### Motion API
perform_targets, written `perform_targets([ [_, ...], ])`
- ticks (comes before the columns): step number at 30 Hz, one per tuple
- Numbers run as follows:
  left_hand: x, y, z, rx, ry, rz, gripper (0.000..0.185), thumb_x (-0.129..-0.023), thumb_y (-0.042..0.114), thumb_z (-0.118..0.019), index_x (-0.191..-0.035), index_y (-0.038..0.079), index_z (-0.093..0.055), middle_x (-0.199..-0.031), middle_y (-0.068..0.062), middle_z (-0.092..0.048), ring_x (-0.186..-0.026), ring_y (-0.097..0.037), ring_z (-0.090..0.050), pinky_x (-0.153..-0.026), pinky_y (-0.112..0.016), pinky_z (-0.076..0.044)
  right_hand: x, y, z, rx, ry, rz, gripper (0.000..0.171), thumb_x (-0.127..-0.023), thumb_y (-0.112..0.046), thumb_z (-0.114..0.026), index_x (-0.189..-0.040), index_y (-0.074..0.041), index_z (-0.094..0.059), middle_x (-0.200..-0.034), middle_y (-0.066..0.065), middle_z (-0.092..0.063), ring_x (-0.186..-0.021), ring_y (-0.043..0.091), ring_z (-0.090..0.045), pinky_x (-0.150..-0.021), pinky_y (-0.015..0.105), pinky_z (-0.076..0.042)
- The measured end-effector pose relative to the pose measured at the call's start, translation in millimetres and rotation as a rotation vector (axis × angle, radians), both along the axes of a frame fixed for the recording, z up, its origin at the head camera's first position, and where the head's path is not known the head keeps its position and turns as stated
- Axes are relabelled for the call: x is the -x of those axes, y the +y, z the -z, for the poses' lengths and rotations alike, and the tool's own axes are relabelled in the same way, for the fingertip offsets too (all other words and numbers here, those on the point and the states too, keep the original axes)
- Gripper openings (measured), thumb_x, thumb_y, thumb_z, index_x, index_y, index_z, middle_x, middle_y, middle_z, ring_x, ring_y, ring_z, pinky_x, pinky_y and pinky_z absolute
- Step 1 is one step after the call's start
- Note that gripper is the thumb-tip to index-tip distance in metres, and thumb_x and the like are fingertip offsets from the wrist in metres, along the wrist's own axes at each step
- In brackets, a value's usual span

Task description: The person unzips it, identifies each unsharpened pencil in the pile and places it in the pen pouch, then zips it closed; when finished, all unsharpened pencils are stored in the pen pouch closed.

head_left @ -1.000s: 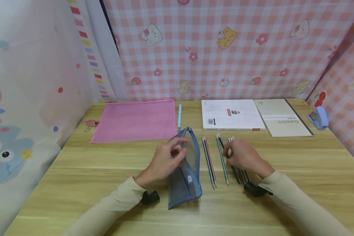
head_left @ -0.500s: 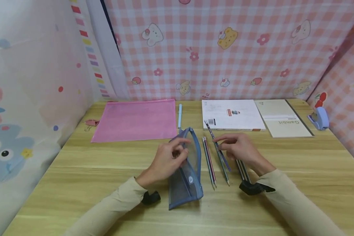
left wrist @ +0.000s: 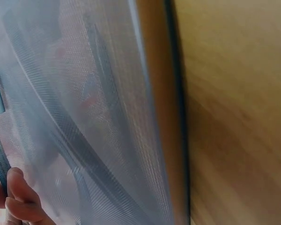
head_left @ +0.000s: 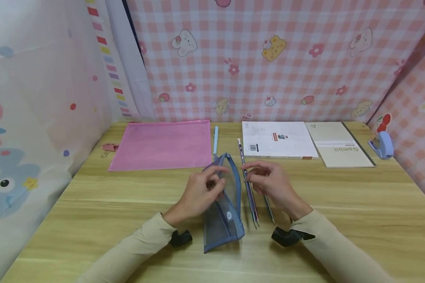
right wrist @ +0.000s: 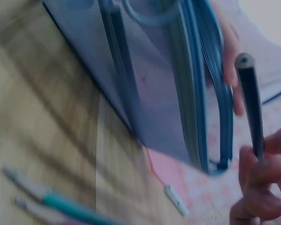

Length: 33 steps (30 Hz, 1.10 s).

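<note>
Fingers [left wrist: 22, 190] pinch a gauzy mesh pouch [head_left: 216, 230] (left hand [head_left: 199, 192]) and a straight, slim pencil [right wrist: 251, 108] (right hand [head_left: 275, 182])

- wood-grained table [head_left: 92, 220], yellowish, with streaks running across it
- far left, a pink binder clip [head_left: 110, 147], just beside a flat pink pouch [head_left: 163, 145]
- a light blue pen [head_left: 215, 138], near the pink pouch's right edge
- towards the back, a white book [head_left: 287, 147], with a beige notebook [head_left: 334, 137] just beside it
- far right, a small lavender gadget [head_left: 384, 145]
- nearer the person, two pencils [right wrist: 75, 208] side by side, and another pencil [head_left: 269, 210] to their right
- a blue-grey mesh pouch [head_left: 216, 234], its lower edge seemingly resting on the wood
</note>
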State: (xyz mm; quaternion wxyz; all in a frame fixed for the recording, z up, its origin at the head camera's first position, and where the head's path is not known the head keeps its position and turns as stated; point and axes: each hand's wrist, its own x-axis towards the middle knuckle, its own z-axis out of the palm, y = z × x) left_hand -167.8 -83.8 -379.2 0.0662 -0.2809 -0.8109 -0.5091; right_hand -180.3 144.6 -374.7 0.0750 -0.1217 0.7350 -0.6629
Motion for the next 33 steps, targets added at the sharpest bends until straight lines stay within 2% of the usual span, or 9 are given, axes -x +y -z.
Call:
perform_targets([
  [5,0.4,2,1.4,0.0,0.008,-0.022,0.03,-0.095,0.005,-0.057,-0.124,0.002,-0.064,-0.062,-0.002,-0.066,-0.052,-0.002,-0.055,-0.049,-0.02,-0.045,-6.0,-18,-1.9,-0.045,0.08,0.066,0.03,-0.09,0.001,-0.06,-0.119,0.004,-0.066,-0.081,-0.005,-0.069,-0.048,0.005,-0.045,-0.046,0.024,-0.039],
  [9,0.6,3,2.1,-0.001,0.013,-0.035,0.03,-0.095,0.005,-0.057,-0.124,0.002,-0.064,-0.062,-0.002,-0.066,-0.051,-0.001,-0.055,-0.047,-0.02,-0.044,-10.6,-26,-2.8,-0.116,0.115,0.089,0.03,-0.088,0.0,-0.061,-0.117,-0.002,-0.069,-0.086,0.006,-0.069,-0.05,0.005,-0.046,-0.047,0.023,-0.041],
  [12,0.5,3,2.6,-0.003,0.022,-0.045,0.03,-0.095,0.005,-0.057,-0.124,0.001,-0.064,-0.062,-0.002,-0.065,-0.051,-0.001,-0.054,-0.047,-0.02,-0.044,-12.0,-30,-2.7,-0.113,0.138,0.12,0.03,-0.088,0.0,-0.061,-0.117,-0.006,-0.07,-0.089,0.013,-0.069,-0.049,0.005,-0.045,-0.046,0.022,-0.039],
  [18,-0.1,4,0.5,-0.026,0.02,-0.067,0.03,-0.096,0.005,-0.056,-0.125,0.0,-0.062,-0.066,-0.004,-0.068,-0.052,-0.001,-0.056,-0.048,-0.022,-0.049,-14.9,-34,-0.2,-0.161,0.234,0.124,0.026,-0.085,0.003,-0.065,-0.11,-0.001,-0.072,-0.084,0.018,-0.07,-0.046,0.002,-0.04,-0.043,0.019,-0.031],
  [21,-0.3,4,0.1,-0.048,0.009,-0.085,0.031,-0.096,0.005,-0.056,-0.126,-0.002,-0.061,-0.068,-0.005,-0.069,-0.053,-0.002,-0.058,-0.048,-0.023,-0.051,-20.0,-34,0.1,-0.228,0.24,0.096,0.025,-0.084,0.002,-0.067,-0.107,-0.004,-0.073,-0.081,0.015,-0.071,-0.045,0.002,-0.036,-0.043,0.019,-0.028],
  [24,0.0,4,-0.2,-0.068,0.012,-0.097,0.032,-0.096,0.005,-0.056,-0.127,-0.003,-0.06,-0.069,-0.007,-0.071,-0.053,-0.003,-0.06,-0.048,-0.024,-0.052,-23.3,-32,-1.6,-0.295,0.223,0.048,0.025,-0.084,0.0,-0.068,-0.106,-0.008,-0.074,-0.082,0.01,-0.072,-0.047,0.003,-0.04,-0.043,0.019,-0.03],
  [29,0.0,3,0.2,-0.063,0.021,-0.096,0.032,-0.096,0.005,-0.057,-0.127,-0.003,-0.06,-0.07,-0.007,-0.072,-0.053,-0.004,-0.06,-0.048,-0.023,-0.051,-21.5,-28,-6.5,-0.432,0.238,-0.139,0.022,-0.085,-0.001,-0.066,-0.104,-0.008,-0.074,-0.083,0.006,-0.073,-0.06,0.006,-0.055,-0.052,0.02,-0.043],
  [31,-0.3,3,0.8,-0.058,0.018,-0.092,0.032,-0.096,0.004,-0.057,-0.127,-0.003,-0.061,-0.07,-0.007,-0.072,-0.053,-0.003,-0.061,-0.049,-0.023,-0.052,-19.2,-25,-8.6,-0.47,0.257,-0.231,0.02,-0.088,-0.002,-0.065,-0.106,-0.007,-0.073,-0.085,0.005,-0.073,-0.066,0.007,-0.057,-0.055,0.02,-0.046],
  [33,-0.5,4,1.1,-0.054,0.018,-0.089,0.031,-0.096,0.004,-0.056,-0.126,-0.003,-0.061,-0.07,-0.007,-0.072,-0.053,-0.003,-0.061,-0.049,-0.023,-0.052,-18.0,-20,-11.9,-0.489,0.278,-0.281,0.019,-0.092,-0.004,-0.064,-0.109,-0.007,-0.072,-0.087,0.006,-0.073,-0.068,0.008,-0.059,-0.057,0.021,-0.048],
])
